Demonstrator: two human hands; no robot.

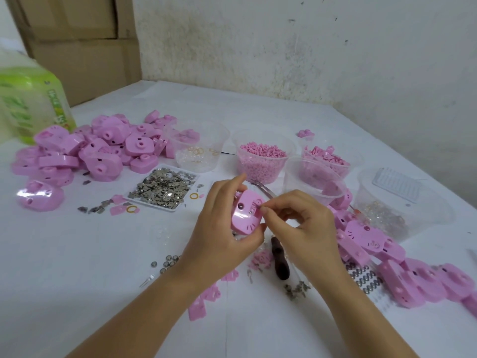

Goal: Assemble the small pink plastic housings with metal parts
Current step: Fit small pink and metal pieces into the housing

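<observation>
Head cam: left hand (222,236) grips one housing (244,215) just above the table (77,254), front centre. Right hand (302,228) pinches at its slotted top-right edge; anything between the fingertips is too small to tell. Containers: flat tray (169,208) left of the hands, heaped with metal parts (165,187), a few spilled beside it. Behind it, clear cup (222,140) holding yellow rings (198,151) and clear bits. Next cup (290,144) nearly full of pink pellets (263,151). Third cup (347,161) holds larger pink pieces. Big tub (438,210) far right: white ribbed plate (397,184) plus clear and brownish bits. Loose housings: pile (103,148) far left, row (374,244) at right.
</observation>
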